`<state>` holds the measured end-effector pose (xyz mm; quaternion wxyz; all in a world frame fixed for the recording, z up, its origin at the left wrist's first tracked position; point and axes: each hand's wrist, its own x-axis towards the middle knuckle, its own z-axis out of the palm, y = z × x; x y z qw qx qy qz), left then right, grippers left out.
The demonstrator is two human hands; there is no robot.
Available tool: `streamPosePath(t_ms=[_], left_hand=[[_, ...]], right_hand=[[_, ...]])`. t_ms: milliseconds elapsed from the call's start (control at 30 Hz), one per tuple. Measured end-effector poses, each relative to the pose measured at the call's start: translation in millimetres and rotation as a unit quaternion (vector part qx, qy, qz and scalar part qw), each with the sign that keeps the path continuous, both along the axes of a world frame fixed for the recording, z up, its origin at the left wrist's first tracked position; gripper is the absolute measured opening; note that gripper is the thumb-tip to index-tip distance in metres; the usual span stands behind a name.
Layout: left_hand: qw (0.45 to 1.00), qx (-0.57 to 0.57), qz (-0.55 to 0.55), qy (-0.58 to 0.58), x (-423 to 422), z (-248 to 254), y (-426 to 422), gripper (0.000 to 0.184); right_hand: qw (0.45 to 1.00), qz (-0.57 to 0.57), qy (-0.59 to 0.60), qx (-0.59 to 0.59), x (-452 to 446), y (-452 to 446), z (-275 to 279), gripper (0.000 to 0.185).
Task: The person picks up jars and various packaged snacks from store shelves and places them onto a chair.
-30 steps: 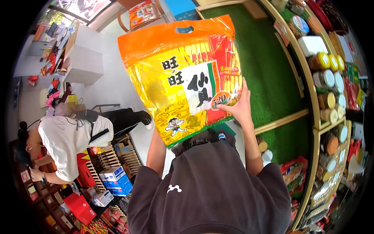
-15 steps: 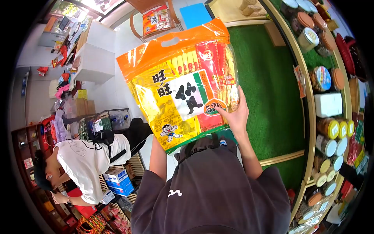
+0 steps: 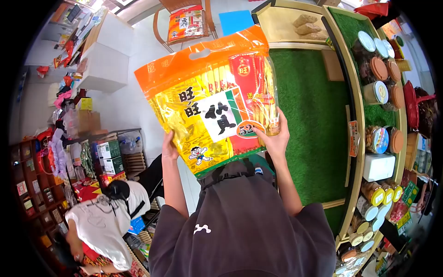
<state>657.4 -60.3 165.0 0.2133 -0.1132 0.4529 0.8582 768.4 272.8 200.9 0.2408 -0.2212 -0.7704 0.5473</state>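
Observation:
A large plastic snack bag (image 3: 212,104) is held up in front of my chest, tilted. It has an orange top with a handle hole, yellow and red packets showing inside, and a green bottom edge. My left hand (image 3: 170,147) is closed on its lower left edge, with most of the fingers hidden behind it. On the lower right side, my right hand (image 3: 276,138) grips the bag, thumb across the front near the "52" oval and the other fingers at the side and behind.
An orange snack bag (image 3: 186,24) lies on a brown chair (image 3: 210,18) ahead. Shelving (image 3: 361,115) with lidded jars runs along the right, beside a green turf-lined display (image 3: 307,120). At lower left a person in a white shirt (image 3: 104,226) bends over goods. A white counter (image 3: 104,64) stands at upper left.
My left hand now shows at the bag's left edge, where it was mostly hidden behind the bag. The bag has shifted slightly left and down in view. The other person bends lower.

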Motion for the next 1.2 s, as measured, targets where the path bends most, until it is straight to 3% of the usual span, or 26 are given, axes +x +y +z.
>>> streamPosePath(t_ms=[167,333,633,667,833,933,1033,1200], left_hand=[[0.999,0.043,-0.021,0.018,-55.1,-14.2,-5.0,0.055],[0.997,0.062,-0.029,0.024,-114.5,-30.0,-10.6,0.054],[0.999,0.036,-0.025,0.027,-246.5,-12.7,-14.8,0.051],[1.000,0.008,-0.025,0.012,-226.9,-15.1,-3.0,0.051],[0.999,-0.014,-0.042,0.012,-292.7,-9.0,12.3,0.051],[0.996,-0.055,-0.066,-0.010,-332.3,-15.9,22.9,0.051],[0.991,-0.110,-0.071,0.013,-386.4,-10.7,43.1,0.050],[0.987,-0.132,-0.085,-0.034,-457.5,-48.7,72.1,0.047]], right_hand=[[0.999,-0.004,-0.019,0.038,-55.6,-5.4,2.5,0.080],[1.000,-0.022,-0.019,-0.011,-112.1,-15.9,-1.9,0.078],[0.999,-0.027,-0.026,0.012,-233.3,-37.9,0.2,0.079],[0.998,-0.030,-0.047,0.003,-213.7,-30.7,-11.7,0.080],[0.998,-0.038,-0.029,0.030,-270.2,-21.1,-29.2,0.080],[0.998,-0.034,-0.044,-0.040,-302.9,-12.6,-41.2,0.080],[0.995,-0.050,-0.080,-0.019,-350.7,0.8,-70.4,0.079],[0.991,-0.053,-0.122,-0.011,-420.8,27.2,-81.1,0.077]])
